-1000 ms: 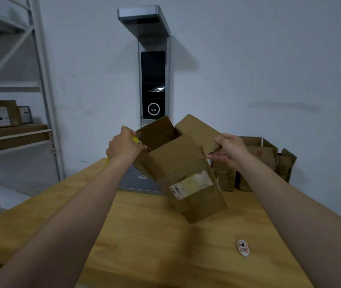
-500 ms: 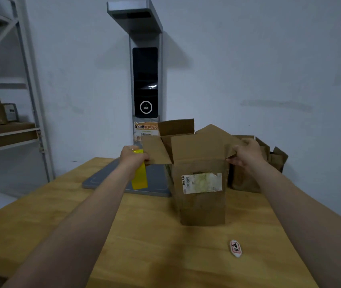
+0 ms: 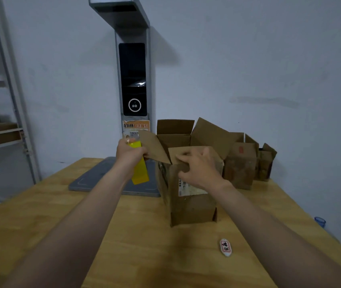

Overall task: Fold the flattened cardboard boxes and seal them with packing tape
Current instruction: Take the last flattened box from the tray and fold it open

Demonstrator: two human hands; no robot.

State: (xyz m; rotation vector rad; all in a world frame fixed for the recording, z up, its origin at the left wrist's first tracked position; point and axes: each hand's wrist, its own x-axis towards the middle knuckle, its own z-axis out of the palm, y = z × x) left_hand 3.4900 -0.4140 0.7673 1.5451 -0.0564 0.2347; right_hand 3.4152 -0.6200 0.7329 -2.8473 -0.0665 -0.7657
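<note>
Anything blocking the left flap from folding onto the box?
No loose object shows. The right hand, gripping the near flap, likely lies in its path. The left hand grips the left flap and a yellow tool.

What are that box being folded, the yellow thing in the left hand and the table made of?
The box is brown cardboard, matte and scuffed, its flaps bending along creases. The yellow thing gripped by the left hand looks like smooth hard plastic, evenly coloured, though I can't be sure. The table is light wood, with visible grain and plank seams.
</note>
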